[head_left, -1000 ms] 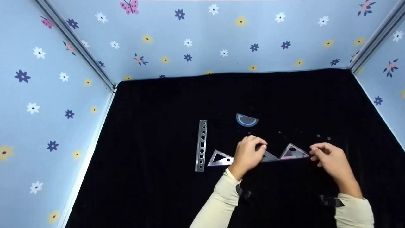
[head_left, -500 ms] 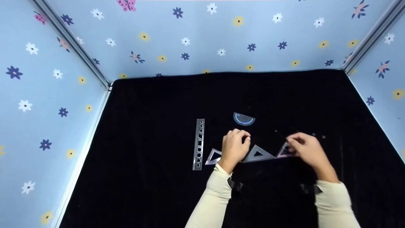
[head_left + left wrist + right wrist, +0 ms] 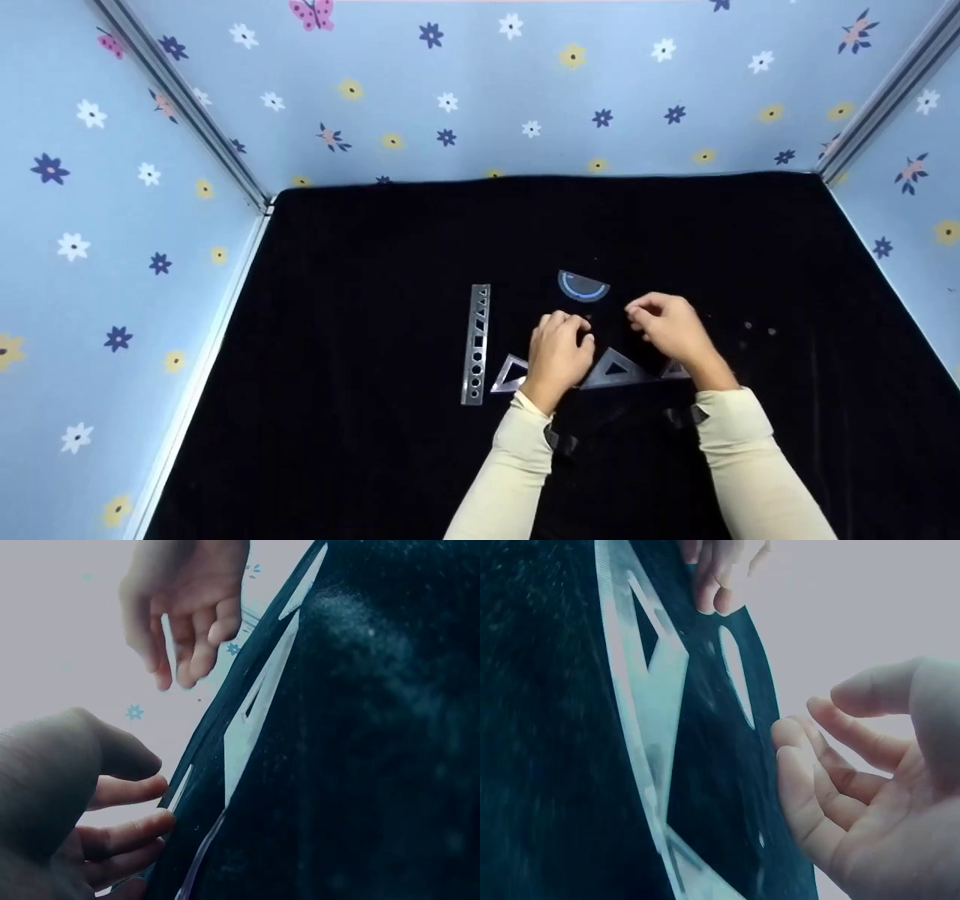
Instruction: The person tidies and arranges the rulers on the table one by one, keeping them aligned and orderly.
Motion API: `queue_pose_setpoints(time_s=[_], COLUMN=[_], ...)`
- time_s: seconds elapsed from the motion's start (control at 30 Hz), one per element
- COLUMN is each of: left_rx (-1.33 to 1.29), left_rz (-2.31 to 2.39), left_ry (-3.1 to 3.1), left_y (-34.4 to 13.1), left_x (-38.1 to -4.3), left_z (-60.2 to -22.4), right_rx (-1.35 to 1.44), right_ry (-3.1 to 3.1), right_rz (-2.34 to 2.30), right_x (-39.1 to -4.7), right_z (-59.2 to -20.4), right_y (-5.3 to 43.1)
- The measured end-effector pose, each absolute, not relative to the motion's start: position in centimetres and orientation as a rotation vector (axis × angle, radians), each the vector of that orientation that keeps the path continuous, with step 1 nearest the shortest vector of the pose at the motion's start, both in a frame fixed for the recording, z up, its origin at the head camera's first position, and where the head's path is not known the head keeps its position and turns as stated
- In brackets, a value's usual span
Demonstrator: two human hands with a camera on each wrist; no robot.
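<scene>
In the head view, a clear ruler with cut-out shapes lies upright on a black cloth. Right of it, a purple-edged set square is partly covered by my left hand. That hand is held above the cloth with its fingers relaxed, gripping nothing. Beside it lies a grey set square with a triangular hole. A third set square joins its right corner, mostly hidden behind my right wrist. My right hand hovers beyond the set squares, fingers loosely bent and nothing visible between them. A half-round protractor with a blue arc lies farther back.
Black cloth covers the table. Blue flowered panels close off the back and both sides. Small light specks, such as a pale bit, lie on the cloth at the right.
My right hand has left the far-right set square's outer corner and moved left and farther back. My left hand has shifted left, uncovering the grey set square. The tools have not visibly moved.
</scene>
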State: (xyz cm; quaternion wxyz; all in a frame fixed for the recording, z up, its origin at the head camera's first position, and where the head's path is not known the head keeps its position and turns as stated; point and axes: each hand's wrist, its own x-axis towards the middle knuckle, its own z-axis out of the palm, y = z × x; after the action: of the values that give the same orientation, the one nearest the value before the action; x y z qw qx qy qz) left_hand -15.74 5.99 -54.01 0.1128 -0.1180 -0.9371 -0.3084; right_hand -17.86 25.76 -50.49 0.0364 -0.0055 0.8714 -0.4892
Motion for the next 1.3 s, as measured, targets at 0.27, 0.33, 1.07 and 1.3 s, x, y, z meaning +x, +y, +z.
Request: queue_pose_setpoints(time_s=[0.27,0.33,1.07,1.3], left_rx=[-0.41,-0.416,-0.307,-0.195], left_rz=[-0.819,-0.802,-1.043,-0.919], left_ry=[-2.779,-2.811,-3.084,-3.189], left_y=[5.8,5.5,2.3,2.0], left_x=[-15.2,-15.4,-19.9,-21.9], left_z=[-53.8,-53.4,-51.3,-50.5], right_rx=[-0.026,-0.032,0.149,0.169], right_ry=[2.711,2.706,2.521,2.403], right_rz=[-1.434,-1.435,-1.587,-1.632], right_x=[-19.2,-19.5,-21.9,-22.5], right_z=[-51.2,-51.3,-52.0,-52.3], right_y=[24.1,23.8,23.4,23.7])
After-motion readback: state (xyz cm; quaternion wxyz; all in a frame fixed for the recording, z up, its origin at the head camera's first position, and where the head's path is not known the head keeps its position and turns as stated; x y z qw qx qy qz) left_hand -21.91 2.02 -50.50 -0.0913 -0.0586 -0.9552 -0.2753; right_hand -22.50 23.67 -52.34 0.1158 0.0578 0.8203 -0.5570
